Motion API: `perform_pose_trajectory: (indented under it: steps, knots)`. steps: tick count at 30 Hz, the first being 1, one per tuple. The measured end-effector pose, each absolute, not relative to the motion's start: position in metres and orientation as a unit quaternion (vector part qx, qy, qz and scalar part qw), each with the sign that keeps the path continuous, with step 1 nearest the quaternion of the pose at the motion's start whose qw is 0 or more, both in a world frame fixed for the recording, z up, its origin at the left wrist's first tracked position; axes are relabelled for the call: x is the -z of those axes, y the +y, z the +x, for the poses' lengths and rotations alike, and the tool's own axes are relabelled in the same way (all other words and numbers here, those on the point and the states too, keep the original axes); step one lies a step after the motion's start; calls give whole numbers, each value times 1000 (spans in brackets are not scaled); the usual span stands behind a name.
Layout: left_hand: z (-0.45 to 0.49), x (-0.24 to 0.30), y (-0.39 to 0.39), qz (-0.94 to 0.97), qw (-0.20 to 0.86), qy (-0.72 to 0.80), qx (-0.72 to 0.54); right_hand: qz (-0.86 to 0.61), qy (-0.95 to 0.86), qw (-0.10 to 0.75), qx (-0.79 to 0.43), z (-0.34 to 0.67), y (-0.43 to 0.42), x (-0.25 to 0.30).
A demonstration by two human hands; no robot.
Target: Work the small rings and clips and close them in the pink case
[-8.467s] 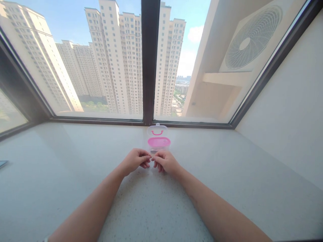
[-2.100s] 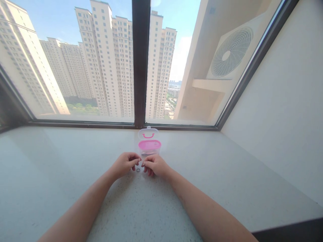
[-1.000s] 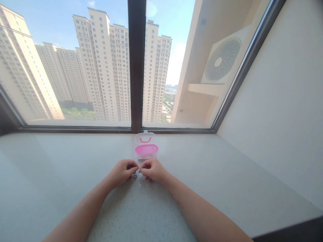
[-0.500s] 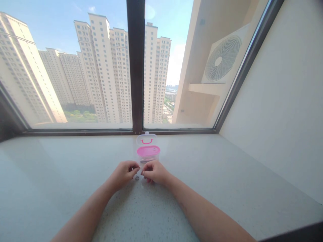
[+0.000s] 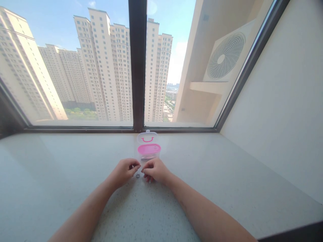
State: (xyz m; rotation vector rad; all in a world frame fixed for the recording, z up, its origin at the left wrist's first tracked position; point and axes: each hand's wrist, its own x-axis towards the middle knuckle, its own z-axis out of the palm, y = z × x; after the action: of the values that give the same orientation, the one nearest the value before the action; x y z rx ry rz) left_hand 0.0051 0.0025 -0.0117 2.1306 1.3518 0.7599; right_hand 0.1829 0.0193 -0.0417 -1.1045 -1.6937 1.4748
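Fingers are seemingly pinched, grip unclear; left hand and right hand are now slightly parted near a ring, suggesting fine handling.

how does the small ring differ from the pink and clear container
The ring is dark and tiny; the container is pink and clear, and far larger. The ring appears to lie flat, nearer the camera; the container stands farther off, its clear lid raised at the back. Both rest on the pale counter.
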Motion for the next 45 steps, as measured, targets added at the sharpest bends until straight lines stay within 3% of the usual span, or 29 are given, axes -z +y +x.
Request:
perform_pose_trajectory:
  steps: [45]
  knots:
    - [5,16,3,799,239,479,-274,-379,-638,307,-595,186,22,39]
